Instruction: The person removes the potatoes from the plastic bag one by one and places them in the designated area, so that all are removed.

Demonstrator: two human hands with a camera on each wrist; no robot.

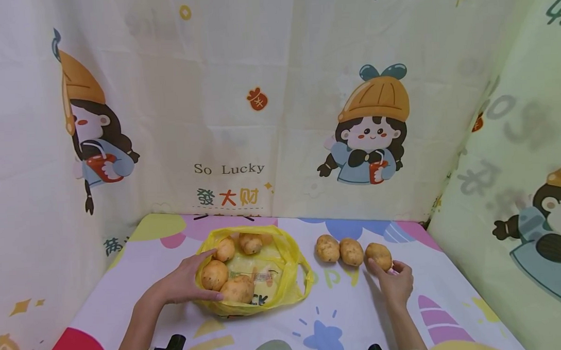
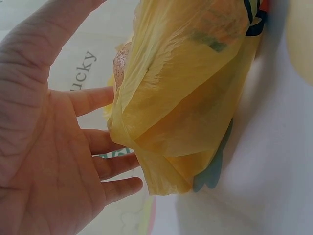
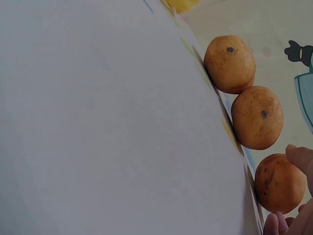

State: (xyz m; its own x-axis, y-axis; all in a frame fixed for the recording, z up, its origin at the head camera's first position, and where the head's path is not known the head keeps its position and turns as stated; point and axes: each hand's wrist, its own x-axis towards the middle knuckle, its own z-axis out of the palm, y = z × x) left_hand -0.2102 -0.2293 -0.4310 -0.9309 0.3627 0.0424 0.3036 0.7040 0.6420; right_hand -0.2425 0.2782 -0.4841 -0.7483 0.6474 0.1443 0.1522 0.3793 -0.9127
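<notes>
A yellow plastic bag [image 1: 291,277] lies with its mouth spread wide on the table. Inside it are several potatoes [image 1: 238,289]. At the bag's left rim is my left hand [image 1: 184,279], thumb and fingers stretched apart along the edge beside the potatoes. The left wrist view shows straight fingertips against the yellow plastic [image 2: 181,98]. To the right of the bag, three potatoes stand in a row: a left one [image 1: 327,248], a middle one [image 1: 352,252] and a right one [image 1: 378,256]. My right hand [image 1: 395,284] holds the right potato between thumb and fingers.
A patterned cloth [image 1: 249,336] covers the table. Printed curtains hang behind [image 1: 288,144] and on both sides, close to the table's edges. Dark wrist straps [image 1: 168,349] show at the bottom of the head view.
</notes>
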